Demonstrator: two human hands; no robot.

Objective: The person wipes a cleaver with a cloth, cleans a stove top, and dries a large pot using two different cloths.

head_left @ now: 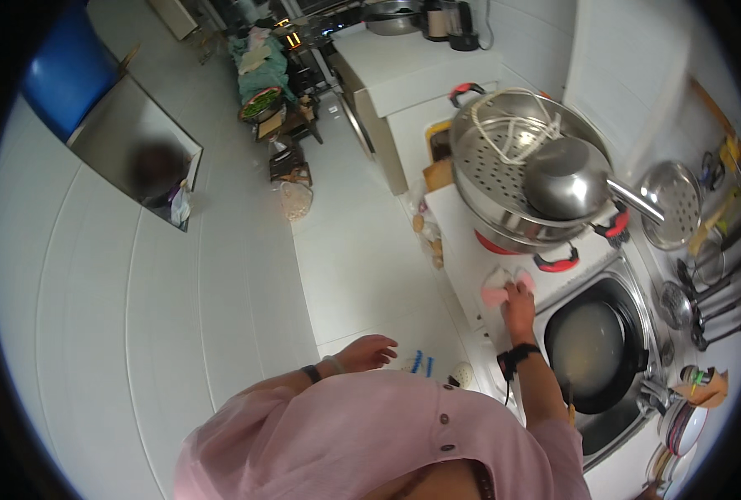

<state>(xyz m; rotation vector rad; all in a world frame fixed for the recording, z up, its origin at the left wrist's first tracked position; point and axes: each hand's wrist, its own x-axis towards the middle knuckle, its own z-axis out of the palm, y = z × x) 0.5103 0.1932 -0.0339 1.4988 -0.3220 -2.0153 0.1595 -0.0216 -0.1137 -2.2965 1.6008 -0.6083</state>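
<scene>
Pressed against the white countertop is a pink and white cloth, with my right hand gripping it. The cloth lies between the steamer pot and the sink's near-left corner. My left hand hangs in the air over the floor beside my body, its fingers loosely apart and holding nothing. Beyond the cloth stands a large stainless steel steamer pot with red and black handles. An upturned steel ladle-like scoop and a pale looped cord rest in its perforated top.
To the right, a steel sink holds a black wok with cloudy water. Utensils hang along the wall. Plates stand behind the faucet. A bag sits on the floor by the left wall, near a low stool.
</scene>
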